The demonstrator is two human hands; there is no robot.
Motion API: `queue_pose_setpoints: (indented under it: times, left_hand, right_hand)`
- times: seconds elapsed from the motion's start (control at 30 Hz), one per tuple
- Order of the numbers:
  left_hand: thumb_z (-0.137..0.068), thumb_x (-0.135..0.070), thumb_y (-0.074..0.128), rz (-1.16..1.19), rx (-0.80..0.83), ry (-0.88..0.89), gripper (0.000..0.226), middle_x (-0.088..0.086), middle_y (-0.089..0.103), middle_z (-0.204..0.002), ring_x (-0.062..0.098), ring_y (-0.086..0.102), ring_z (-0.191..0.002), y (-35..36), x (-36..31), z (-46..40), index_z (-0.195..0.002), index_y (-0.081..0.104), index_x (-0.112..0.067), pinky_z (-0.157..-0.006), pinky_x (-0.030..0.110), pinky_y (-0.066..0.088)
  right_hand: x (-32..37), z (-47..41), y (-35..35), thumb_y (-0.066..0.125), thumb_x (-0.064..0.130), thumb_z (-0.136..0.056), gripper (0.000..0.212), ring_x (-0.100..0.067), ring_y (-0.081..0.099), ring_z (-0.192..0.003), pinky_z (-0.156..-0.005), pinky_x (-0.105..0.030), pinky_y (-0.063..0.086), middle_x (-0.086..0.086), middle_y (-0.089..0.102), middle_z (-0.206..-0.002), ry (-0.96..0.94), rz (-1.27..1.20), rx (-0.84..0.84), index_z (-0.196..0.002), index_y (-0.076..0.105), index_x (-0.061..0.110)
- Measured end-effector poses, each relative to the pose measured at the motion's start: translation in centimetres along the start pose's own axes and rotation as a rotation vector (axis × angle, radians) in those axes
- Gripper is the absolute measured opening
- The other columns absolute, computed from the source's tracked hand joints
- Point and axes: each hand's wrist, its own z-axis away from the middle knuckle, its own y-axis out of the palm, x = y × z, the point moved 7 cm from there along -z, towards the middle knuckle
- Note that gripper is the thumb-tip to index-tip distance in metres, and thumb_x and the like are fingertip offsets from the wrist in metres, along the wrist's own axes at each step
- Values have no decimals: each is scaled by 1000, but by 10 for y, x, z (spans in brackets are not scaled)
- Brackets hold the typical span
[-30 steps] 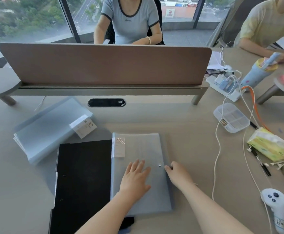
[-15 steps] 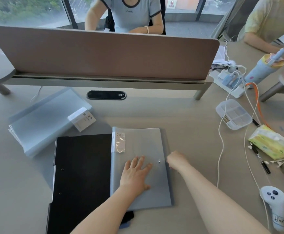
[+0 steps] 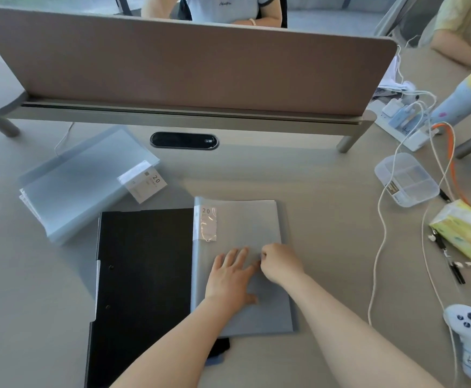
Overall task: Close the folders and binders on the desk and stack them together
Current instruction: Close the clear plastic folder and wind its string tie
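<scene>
While my left hand [image 3: 232, 278] lies flat with its fingers spread on the cover of the grey-blue folder [image 3: 242, 264], holding nothing and only pressing down, my right hand [image 3: 280, 263] sits just beside it, its fingers curled together in a pinch at the cover near the folder's right edge; what that grip has between the fingertips is too small for me to tell. The folder lies closed in the middle of the surface [image 3: 326, 219], with a label reading 20 [image 3: 208, 224] at its upper left corner. Its left edge overlaps the black binder [image 3: 144, 275], which lies flat right beside it and runs toward the near edge of the surface. Up and to the left, apart from these two, a second translucent folder [image 3: 83, 180] rests at an angle, with a white label card [image 3: 144, 180] at its right corner. To my right I see a clear compartment box [image 3: 408, 179], a pack of tissues [image 3: 464, 229], white cables [image 3: 380, 219] and a white controller [image 3: 469, 331]. A brown divider panel [image 3: 186, 65] stands across the far side of the surface.
</scene>
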Motion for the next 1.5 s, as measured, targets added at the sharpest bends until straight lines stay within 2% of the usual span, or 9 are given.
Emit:
queue_pose_setpoints:
  times: [0.13,0.2,0.37,0.6,1.0,1.13,1.23,1.33,1.5]
  left_hand:
    - [-83,-57,64,13,-9,3,83,1,5,-166,28,5,-152,-1,1,1,-152,21,-40,-121,44,8]
    - [-83,-58,63,1,-11,1,84,0,3,-167,28,5,-152,-1,1,2,-153,20,-40,-121,45,8]
    - [-83,-59,63,-16,-8,-3,85,-1,2,-167,27,5,-152,-2,0,3,-154,18,-40,-121,44,10]
    - [-83,-58,63,-15,-5,-12,85,0,2,-167,28,4,-151,-1,0,1,-153,19,-41,-121,45,8]
    - [-83,-57,64,-22,11,-19,84,1,2,-167,28,4,-152,4,1,-1,-152,19,-41,-121,46,5]
    - [-84,-57,63,-35,16,-24,84,2,4,-167,28,5,-152,2,3,0,-153,20,-38,-122,45,5]
    - [-86,-54,62,8,-49,-140,81,4,6,-167,28,5,-152,-11,16,5,-153,23,-31,-122,43,5]
    - [-86,-52,61,81,-180,-330,83,8,4,-167,30,2,-153,-26,40,20,-154,20,-27,-122,44,7]
    - [-84,-50,65,313,-276,-619,85,11,23,-160,31,24,-145,-37,73,43,-152,21,-22,-113,41,30]
  right_hand:
    - [-8,17,8,44,24,-94,26,-34,62,-107,-80,-34,47,-16,68,-112,-12,0,10,-94,66,10]
    - [-19,24,11,44,23,-92,25,-34,63,-101,-72,-32,45,-16,69,-105,32,-46,45,-76,61,12]
    - [-53,28,6,46,9,-79,25,-28,54,-70,-47,-22,29,-2,49,-57,169,-142,148,-55,46,12]
    - [-67,6,-19,44,6,-81,23,-28,58,-72,-53,-25,36,-11,64,-76,223,-150,107,-77,66,8]
    - [-26,-23,-24,48,17,-87,31,-25,56,-60,-55,-30,42,-2,60,-57,90,-238,26,-57,54,12]
    - [-34,-21,-22,55,23,-92,13,-25,62,-81,-67,-31,41,2,63,-76,72,-421,-117,-81,58,17]
    - [-55,-14,-26,53,20,-92,18,-27,62,-96,-78,-33,45,-3,67,-103,181,-495,-249,-106,62,14]
    - [-69,-4,-27,51,16,-91,25,-31,62,-102,-80,-34,45,-11,65,-114,273,-452,-305,-110,65,10]
    - [-64,5,-25,47,7,-83,21,-42,59,-81,-62,-36,46,-17,65,-76,308,-392,-209,-76,66,5]
